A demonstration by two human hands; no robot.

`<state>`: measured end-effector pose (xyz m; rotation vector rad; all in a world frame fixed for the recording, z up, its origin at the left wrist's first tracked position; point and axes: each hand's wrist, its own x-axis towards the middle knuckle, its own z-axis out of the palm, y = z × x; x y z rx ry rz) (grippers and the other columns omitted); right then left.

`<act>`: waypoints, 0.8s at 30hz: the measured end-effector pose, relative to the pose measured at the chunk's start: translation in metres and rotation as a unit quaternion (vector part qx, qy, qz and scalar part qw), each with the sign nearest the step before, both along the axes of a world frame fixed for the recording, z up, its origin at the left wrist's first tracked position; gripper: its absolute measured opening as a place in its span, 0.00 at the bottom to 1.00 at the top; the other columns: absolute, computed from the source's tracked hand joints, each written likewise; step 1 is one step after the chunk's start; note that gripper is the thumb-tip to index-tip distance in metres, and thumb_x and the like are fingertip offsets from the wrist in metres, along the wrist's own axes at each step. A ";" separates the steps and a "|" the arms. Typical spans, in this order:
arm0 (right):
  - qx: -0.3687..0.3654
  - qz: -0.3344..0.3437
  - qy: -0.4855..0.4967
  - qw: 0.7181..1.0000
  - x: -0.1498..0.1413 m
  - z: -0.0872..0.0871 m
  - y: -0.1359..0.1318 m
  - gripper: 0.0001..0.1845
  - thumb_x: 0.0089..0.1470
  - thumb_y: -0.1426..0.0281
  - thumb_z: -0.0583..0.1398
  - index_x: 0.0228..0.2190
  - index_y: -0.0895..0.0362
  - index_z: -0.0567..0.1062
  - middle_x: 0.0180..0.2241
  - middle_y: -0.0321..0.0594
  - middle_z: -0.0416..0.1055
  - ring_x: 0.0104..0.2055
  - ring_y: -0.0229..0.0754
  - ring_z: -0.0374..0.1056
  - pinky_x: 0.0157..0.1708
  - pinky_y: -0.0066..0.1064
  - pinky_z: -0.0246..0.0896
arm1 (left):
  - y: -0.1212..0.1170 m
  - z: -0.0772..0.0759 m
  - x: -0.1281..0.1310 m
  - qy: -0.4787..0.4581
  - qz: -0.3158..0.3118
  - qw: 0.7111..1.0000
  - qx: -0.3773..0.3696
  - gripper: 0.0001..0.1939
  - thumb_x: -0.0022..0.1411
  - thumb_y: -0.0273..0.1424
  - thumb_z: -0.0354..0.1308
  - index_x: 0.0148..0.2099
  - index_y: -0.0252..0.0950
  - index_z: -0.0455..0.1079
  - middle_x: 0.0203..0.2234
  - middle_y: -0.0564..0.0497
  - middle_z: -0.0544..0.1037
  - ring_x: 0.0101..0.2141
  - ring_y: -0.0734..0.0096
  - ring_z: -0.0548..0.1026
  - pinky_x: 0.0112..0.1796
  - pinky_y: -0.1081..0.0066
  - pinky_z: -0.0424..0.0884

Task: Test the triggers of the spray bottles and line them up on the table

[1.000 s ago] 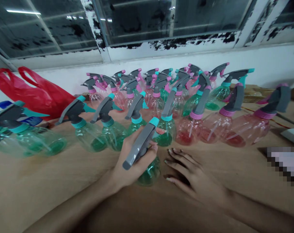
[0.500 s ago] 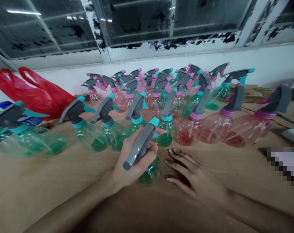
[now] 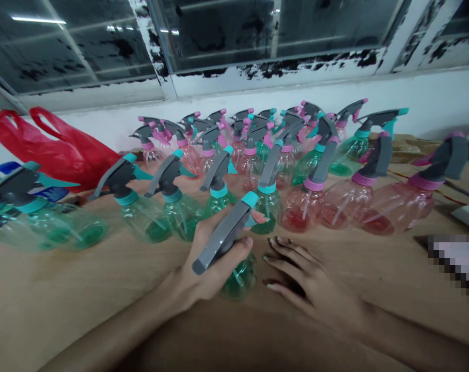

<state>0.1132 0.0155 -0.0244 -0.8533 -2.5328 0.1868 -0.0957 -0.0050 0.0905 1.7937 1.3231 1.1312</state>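
My left hand (image 3: 215,258) is wrapped round the neck and trigger of a green spray bottle (image 3: 240,281), which stands upright on the table. The bottle's grey head slants up to the right and ends in a teal nozzle; its collar is hidden by my fingers. To the right, my right hand (image 3: 304,279) lies on the wooden table (image 3: 103,289), fingers spread and holding nothing, a little apart from the bottle. Just beyond my hands stands a row of green spray bottles (image 3: 184,217) and pink spray bottles (image 3: 298,209).
Several more spray bottles (image 3: 250,168) crowd together farther back by the white wall (image 3: 443,98). At the left, a red plastic bag (image 3: 75,155) sits behind the green bottles. A pixelated flat object (image 3: 459,258) lies near the right edge, with cables behind it.
The held spray bottle's head has shifted slightly, its nozzle a little to the right and lower, and a fingertip of my left hand reaches out farther by the trigger. My right hand stays in place.
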 end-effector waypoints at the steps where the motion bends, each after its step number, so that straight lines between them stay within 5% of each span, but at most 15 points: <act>1: 0.000 0.001 -0.001 1.000 0.000 0.000 0.000 0.21 0.57 0.61 0.56 0.51 0.55 0.69 0.56 0.46 0.64 0.60 0.50 0.56 0.55 0.50 0.56 | 0.000 0.001 -0.001 0.008 -0.003 1.000 -0.001 0.14 0.53 0.26 0.52 0.41 0.41 0.71 0.22 0.56 0.70 0.22 0.68 0.69 0.26 0.69 0.65; 11: -0.004 -0.001 0.001 1.000 0.000 0.002 -0.001 0.21 0.57 0.61 0.56 0.51 0.55 0.69 0.56 0.46 0.64 0.59 0.50 0.56 0.55 0.49 0.57 | 0.000 0.006 -0.001 0.027 -0.009 0.999 0.027 0.06 0.49 0.25 0.50 0.31 0.39 0.65 0.27 0.54 0.71 0.28 0.70 0.70 0.30 0.71 0.67; 24: -0.009 0.000 0.010 1.000 0.000 0.002 0.000 0.21 0.57 0.61 0.56 0.51 0.54 0.69 0.55 0.45 0.65 0.59 0.49 0.56 0.55 0.49 0.56 | 0.004 -0.004 0.001 0.044 0.028 0.998 0.042 0.14 0.54 0.27 0.52 0.44 0.38 0.70 0.26 0.54 0.72 0.23 0.73 0.67 0.27 0.72 0.67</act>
